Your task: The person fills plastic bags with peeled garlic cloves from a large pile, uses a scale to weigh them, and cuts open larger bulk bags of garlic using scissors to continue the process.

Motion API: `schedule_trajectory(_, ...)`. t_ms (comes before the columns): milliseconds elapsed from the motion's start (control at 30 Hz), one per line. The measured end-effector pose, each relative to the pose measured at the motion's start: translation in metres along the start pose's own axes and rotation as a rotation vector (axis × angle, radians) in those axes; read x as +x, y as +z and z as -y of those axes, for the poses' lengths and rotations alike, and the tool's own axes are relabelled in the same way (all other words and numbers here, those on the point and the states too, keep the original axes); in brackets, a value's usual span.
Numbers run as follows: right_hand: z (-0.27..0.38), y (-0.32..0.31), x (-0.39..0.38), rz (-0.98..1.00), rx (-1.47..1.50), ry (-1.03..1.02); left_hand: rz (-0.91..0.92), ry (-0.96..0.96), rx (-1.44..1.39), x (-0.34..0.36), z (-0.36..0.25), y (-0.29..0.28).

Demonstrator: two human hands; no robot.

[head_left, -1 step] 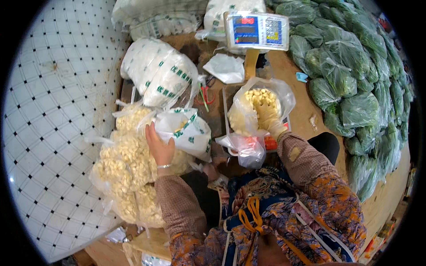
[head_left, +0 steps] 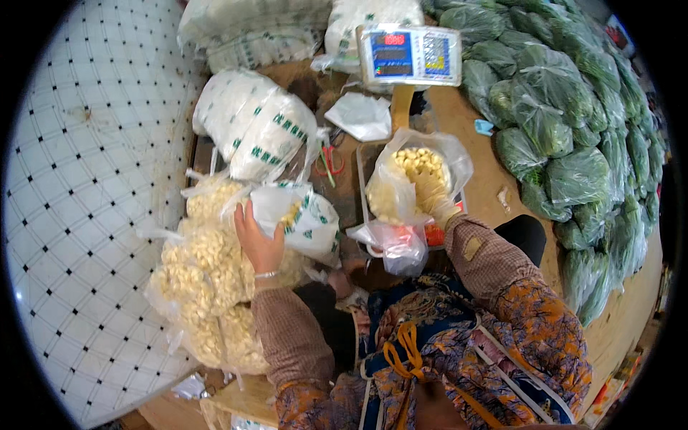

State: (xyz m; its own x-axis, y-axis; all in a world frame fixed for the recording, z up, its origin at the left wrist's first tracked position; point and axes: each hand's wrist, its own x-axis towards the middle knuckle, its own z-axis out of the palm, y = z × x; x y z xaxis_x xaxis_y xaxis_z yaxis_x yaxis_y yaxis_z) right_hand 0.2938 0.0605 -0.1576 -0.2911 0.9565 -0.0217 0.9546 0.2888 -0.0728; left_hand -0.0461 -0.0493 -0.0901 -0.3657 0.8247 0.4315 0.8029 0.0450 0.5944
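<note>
My left hand (head_left: 259,240), bare with a bangle at the wrist, has its fingers apart against a white, green-printed plastic bag (head_left: 315,222) with a few pale cloves visible. Clear bags of peeled garlic cloves (head_left: 201,279) are piled beside and below it. My right hand (head_left: 437,197), in a pale glove, reaches into an open clear bag of cloves (head_left: 387,186) on the scale platform (head_left: 433,233); its fingertips are hard to tell apart from the cloves. A crumpled translucent bag (head_left: 401,251) hangs at the front of the scale.
Scale display (head_left: 408,54) on a post; stacked white bags (head_left: 251,122) behind; folded white bag (head_left: 358,115); red-handled scissors (head_left: 327,161); heap of bagged leafy greens (head_left: 577,179) along the right; board surface (head_left: 519,201); white patterned surface (head_left: 86,215) on the left.
The red readout on the scale display differs. The view has shifted slightly, and both hands stay in much the same places on their bags.
</note>
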Motion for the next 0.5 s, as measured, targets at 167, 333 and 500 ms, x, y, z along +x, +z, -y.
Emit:
schedule_trajectory(167, -0.023, -0.004, 0.018, -0.022, 0.412, -0.082, 0.295, 0.192, 0.33, -0.008, -0.004, 0.004)
schedule_trajectory(333, -0.048, -0.023, 0.031, 0.301, 0.149, -0.013, 0.352, 0.099, 0.344, -0.009, -0.013, 0.012)
schedule_trajectory(500, -0.015, -0.108, 0.041, 0.126, 0.16, -0.082, 0.308, 0.15, 0.333, -0.012, -0.015, 0.008)
